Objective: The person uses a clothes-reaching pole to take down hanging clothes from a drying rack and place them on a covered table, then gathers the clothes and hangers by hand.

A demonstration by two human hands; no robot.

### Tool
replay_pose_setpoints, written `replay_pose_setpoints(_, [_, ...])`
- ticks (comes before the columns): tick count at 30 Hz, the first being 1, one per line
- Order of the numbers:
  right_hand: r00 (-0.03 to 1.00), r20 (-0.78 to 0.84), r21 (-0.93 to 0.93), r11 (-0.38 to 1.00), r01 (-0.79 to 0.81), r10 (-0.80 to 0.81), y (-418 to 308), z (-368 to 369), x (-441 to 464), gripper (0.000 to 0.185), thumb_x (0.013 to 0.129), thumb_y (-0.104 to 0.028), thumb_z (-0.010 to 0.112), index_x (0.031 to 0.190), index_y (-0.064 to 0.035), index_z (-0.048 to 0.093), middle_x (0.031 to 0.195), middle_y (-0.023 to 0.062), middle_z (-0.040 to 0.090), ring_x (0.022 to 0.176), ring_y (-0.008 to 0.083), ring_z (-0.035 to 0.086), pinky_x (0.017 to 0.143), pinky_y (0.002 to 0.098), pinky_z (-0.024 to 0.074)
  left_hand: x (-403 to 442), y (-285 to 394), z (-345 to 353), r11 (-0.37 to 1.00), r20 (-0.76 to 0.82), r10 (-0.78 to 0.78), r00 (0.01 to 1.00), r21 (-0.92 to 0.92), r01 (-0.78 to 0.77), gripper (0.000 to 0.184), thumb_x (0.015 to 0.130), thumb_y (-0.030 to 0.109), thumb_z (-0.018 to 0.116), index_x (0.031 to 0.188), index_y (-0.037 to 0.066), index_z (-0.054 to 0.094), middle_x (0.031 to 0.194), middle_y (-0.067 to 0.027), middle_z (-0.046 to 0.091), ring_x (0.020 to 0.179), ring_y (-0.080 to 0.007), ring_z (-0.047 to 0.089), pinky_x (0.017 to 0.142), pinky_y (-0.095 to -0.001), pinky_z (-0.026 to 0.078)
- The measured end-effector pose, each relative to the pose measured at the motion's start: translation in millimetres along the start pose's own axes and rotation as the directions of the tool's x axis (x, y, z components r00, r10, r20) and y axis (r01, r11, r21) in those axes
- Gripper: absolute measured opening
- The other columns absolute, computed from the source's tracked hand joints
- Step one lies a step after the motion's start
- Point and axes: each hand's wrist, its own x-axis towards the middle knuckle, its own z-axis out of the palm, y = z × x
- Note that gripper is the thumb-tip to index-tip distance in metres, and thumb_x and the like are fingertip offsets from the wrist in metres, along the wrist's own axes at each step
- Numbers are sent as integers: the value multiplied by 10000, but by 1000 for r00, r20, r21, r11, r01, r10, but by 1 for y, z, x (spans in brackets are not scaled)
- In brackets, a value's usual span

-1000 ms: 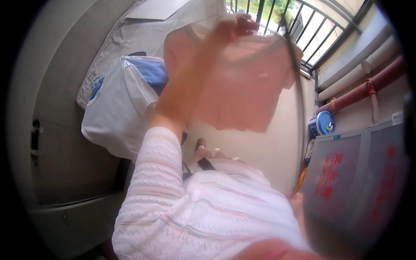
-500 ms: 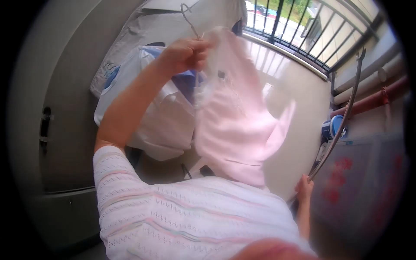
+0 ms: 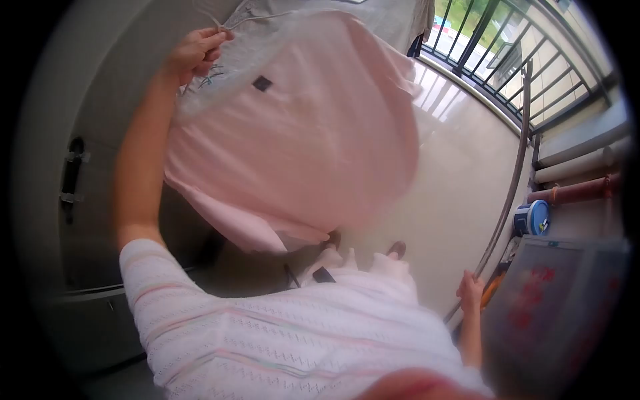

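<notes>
My left hand (image 3: pixel 195 55), raised at the upper left, is closed around a thin light clothes hanger (image 3: pixel 263 16) near its neck. The hook above my fingers is smeared by motion. From the hanger spreads a pale pink garment (image 3: pixel 313 127) with a small dark square patch; it billows out and its edges are blurred. At the lower right, my right hand (image 3: pixel 471 289) is wrapped round a long thin pole (image 3: pixel 510 203), which slants up towards the railing.
Beyond the garment stands a black balcony railing (image 3: pixel 477 30). Along the right wall are a reddish pipe (image 3: pixel 570 192), a blue and white bucket (image 3: pixel 531 218) and a grey box (image 3: pixel 540 293) with red marks. Shiny floor tiles (image 3: pixel 453 173) lie between.
My left hand has moved left and up with the hanger, and the pink garment has swung left and spread wide. The pole's top has shifted left and up; my right hand stays closed on it.
</notes>
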Motion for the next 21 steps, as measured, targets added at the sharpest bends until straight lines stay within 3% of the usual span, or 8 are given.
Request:
replay_pose_setpoints(4, [996,29,15,996,-88,88,7,58,-25,292,801,-230,578,569,-129,434,454,-64,341,337,38,284,303,206,251,82,-172,-67,924,-374,-66,925,328,199,246,791,304,515,785,69,587,556,-39,516,426,-137,482,368,-289,360])
replay_pose_setpoints(6, [997,37,-95,994,-62,66,12,71,-40,284,796,-238,583,570,-114,465,455,-54,376,339,42,317,304,206,272,94,-236,-44,651,-415,413,811,757,56,299,758,320,466,824,58,595,773,-148,599,729,-336,564,655,-394,428])
replay_pose_setpoints(10, [992,-90,-305,945,-117,93,1,84,-68,297,774,-283,608,579,-69,542,478,-9,480,363,59,401,313,213,319,105,-232,-16,722,-520,220,825,656,221,191,690,217,523,739,37,565,776,-193,566,694,-346,531,577,-438,390])
replay_pose_setpoints(11, [990,-118,-317,941,-114,80,11,84,-67,304,755,-302,628,585,-64,546,485,-6,488,370,62,406,319,215,323,105,-228,-23,622,-449,244,859,753,216,151,696,172,553,769,42,575,789,-176,559,744,-333,532,617,-418,408])
replay_pose_setpoints(12, [990,-133,-366,925,-99,53,0,91,-72,319,737,-324,647,593,-58,544,479,-13,474,371,59,403,322,210,315,128,-277,-40,599,-417,618,666,799,-55,158,699,120,569,836,42,574,798,-151,544,809,-320,522,682,-403,416])
replay_pose_setpoints(15, [1000,8,-214,977,-15,17,8,93,-50,308,746,-348,631,661,-59,563,511,-20,479,403,51,399,350,201,314,91,-168,9,601,-433,592,680,799,-15,193,708,67,550,893,15,562,828,-141,556,806,-287,540,703,-363,433])
replay_pose_setpoints(19, [982,187,-200,979,30,8,-28,101,-43,312,773,-378,588,747,-67,588,566,-27,487,478,49,429,401,206,354,56,-83,158,834,22,529,848,175,-524,144,748,48,526,864,-9,588,757,-99,599,653,-172,567,593,-262,450])
replay_pose_setpoints(21, [966,255,-202,974,101,-47,-50,105,-38,289,781,-355,587,730,-71,571,553,-37,464,464,38,411,388,195,323,27,-54,247,913,489,408,771,-194,-360,194,762,82,564,943,18,584,755,-50,594,656,-93,544,554,-224,446])
